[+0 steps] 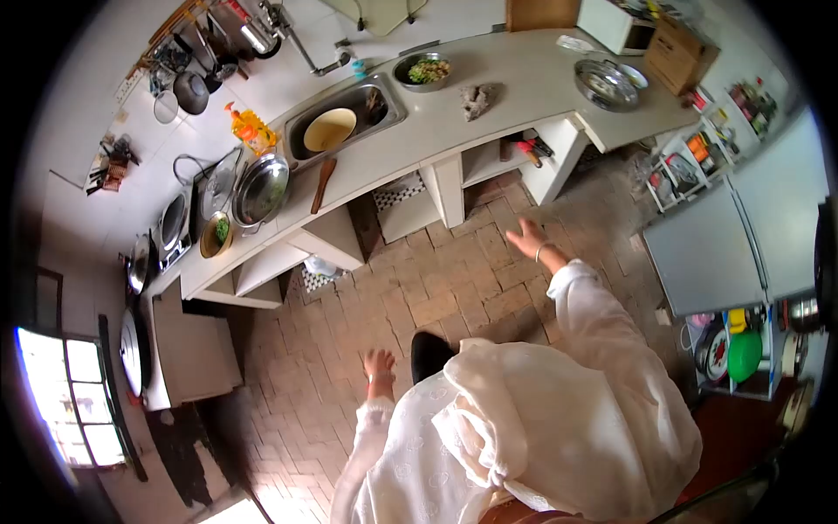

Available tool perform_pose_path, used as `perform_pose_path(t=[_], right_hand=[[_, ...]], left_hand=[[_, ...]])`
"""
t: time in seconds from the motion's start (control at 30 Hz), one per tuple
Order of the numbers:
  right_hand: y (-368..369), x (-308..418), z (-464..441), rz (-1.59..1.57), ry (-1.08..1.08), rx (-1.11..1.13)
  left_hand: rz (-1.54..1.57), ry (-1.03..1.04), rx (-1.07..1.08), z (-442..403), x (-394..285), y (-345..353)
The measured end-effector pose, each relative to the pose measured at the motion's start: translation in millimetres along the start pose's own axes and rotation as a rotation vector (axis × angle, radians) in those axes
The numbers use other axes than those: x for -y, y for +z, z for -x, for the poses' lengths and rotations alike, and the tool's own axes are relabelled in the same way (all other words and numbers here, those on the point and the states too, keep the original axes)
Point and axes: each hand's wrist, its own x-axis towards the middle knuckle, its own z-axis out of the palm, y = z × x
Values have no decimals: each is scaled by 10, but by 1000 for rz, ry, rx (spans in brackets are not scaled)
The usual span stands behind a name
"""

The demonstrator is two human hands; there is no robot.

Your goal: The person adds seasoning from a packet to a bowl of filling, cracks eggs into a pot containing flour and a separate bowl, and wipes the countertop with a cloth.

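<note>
Over the brick floor, my left hand [380, 363] hangs low with its fingers apart and nothing in it. My right hand [527, 239] reaches forward toward the counter front, fingers spread, holding nothing. Neither hand touches anything. On the counter [384, 166] ahead lie a wooden spatula [324, 185], a metal bowl of chopped green and pale food [422, 72], and a knobbly grey-brown piece [477, 101] I cannot identify. A yellowish basin [330, 129] sits in the sink [397, 113].
To the left are a large metal pan [260, 188], a small bowl of greens [216, 234] and an orange-yellow bottle [252, 131]. A lidded metal pot [606, 86] and a cardboard box [679, 54] stand at right. A grey fridge [703, 249] borders the floor, beside a white rack [698, 166].
</note>
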Motion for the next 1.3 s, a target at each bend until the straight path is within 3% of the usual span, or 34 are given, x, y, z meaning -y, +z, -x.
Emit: perform_pose_path(t=[0.03, 0.2, 0.3, 0.4, 0.53, 0.57, 0.7, 0.77, 0.8, 0.83, 0.87, 0.9, 0.93, 0.97, 1.03, 1.07, 1.1, 1.17, 1.23, 1.3], right_hand=[[-142, 103, -276, -48, -45, -57], [-379, 61, -2544, 37, -318, -456], [-868, 554, -3152, 167, -254, -516], [-1528, 1413, -3247, 134, -111, -340], [-1645, 1615, -4006, 670, -177, -372], [-1574, 1591, -3975, 678, -205, -369], [-1348, 1150, -4317, 369, -466, -492], [-979, 795, -4364, -311, -361, -372], [-1235, 1010, -3963, -683, -187, -109], [-860, 824, -4052, -686, -152, -229], [-1388, 1212, -3539, -970, 82, 52], [-1068, 1033, -3624, -1135, -85, -71], [-951, 876, -3689, -941, -142, -158], [-866, 788, -3742, -739, -193, -230], [-885, 620, -3866, -345, -291, -329], [-1424, 864, -3594, -683, -59, -133], [-1789, 982, -3446, -747, -83, -150], [-1973, 660, -3679, -650, -335, 50], [-2011, 619, -3412, -903, -285, 100], [-2046, 617, -3197, -1097, -230, 129]], left_hand=[[-135, 186, 11, 134, -224, 580], [-255, 250, 412, 324, -938, 2540], [-336, 264, 623, 268, -1175, 3411], [-460, 261, 627, -154, -1329, 4118], [-489, 261, 642, -482, -1714, 5195], [-485, 260, 661, -549, -1806, 5406], [-247, 63, 760, -914, -1971, 6200], [-69, -58, 755, -1174, -1834, 6567], [-53, -103, 714, -1090, -1819, 6760], [-54, -147, 750, -1129, -1723, 6911], [-5, -224, 844, -1070, -1672, 7042], [40, -179, 864, -959, -1557, 7186], [19, -7, 926, -860, -1440, 7300], [28, 9, 803, -772, -1363, 7351], [149, -119, 808, -608, -1325, 7442], [134, -97, 793, -485, -1324, 7528], [120, -72, 772, -347, -1331, 7604], [-18, 64, 665, -172, -1311, 7760], [-246, 289, 509, -33, -1231, 7976], [-340, 562, 682, -291, -1190, 8045]])
